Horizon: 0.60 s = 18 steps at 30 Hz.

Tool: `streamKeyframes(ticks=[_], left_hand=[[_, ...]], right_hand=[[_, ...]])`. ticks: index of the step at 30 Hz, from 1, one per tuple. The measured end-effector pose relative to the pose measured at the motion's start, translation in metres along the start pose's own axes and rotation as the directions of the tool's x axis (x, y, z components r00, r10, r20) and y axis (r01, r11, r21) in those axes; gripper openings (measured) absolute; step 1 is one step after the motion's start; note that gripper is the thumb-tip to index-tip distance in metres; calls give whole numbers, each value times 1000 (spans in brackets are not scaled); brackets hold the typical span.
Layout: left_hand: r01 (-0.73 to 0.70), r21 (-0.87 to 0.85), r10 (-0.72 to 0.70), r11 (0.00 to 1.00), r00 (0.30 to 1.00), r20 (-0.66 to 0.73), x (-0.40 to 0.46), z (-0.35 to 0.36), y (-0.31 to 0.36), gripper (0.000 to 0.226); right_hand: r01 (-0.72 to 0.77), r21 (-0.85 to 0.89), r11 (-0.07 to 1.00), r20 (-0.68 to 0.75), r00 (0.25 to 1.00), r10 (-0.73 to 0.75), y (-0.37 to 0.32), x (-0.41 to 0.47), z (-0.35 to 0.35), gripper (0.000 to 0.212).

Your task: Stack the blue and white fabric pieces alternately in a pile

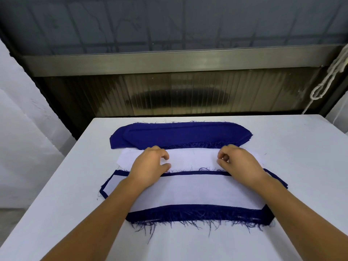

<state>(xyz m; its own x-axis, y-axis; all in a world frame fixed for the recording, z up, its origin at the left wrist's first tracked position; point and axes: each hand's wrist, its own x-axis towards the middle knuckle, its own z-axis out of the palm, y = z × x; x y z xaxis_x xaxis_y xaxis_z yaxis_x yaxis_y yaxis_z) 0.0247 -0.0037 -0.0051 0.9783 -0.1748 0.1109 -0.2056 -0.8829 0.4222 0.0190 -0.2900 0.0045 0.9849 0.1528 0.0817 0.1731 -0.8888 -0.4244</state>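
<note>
On the white worktop (56, 185) your near alternating pile (188, 193) shows white on top, so beyond the loose white fabric pieces (192, 159) your left hand (148, 164) and right hand (239, 162), fingers curled, reach the frayed blue fabric stack (180, 134), whether pinching anything unclear.

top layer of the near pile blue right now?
No, the near pile shows a white piece on top, with blue fabric only as a border around it.

Beyond the hands (150, 162) lies a deep blue fabric stack (180, 134); under them plain white pieces (192, 159); nearer, a white-topped pile (188, 193) edged blue.
</note>
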Motion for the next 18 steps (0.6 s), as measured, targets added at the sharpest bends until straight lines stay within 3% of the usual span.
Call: streamKeyframes(ticks=[4,7,14,18], left_hand=[[43,-175,-25,984,994,103,8,8,-2,20],[51,-238,-25,970,994,111,9,11,-8,18],[16,-271,6,962,997,78,7,13,-8,9],[-8,-210,17,978,999,42,7,15,-7,10]], right_hand=[[-52,151,987,142,989,30,-2,16,9,9],[-63,161,985,163,986,36,2,21,15,10],[-49,-30,998,200,978,54,0,31,17,25],[40,-152,987,90,996,-26,4,29,29,24]])
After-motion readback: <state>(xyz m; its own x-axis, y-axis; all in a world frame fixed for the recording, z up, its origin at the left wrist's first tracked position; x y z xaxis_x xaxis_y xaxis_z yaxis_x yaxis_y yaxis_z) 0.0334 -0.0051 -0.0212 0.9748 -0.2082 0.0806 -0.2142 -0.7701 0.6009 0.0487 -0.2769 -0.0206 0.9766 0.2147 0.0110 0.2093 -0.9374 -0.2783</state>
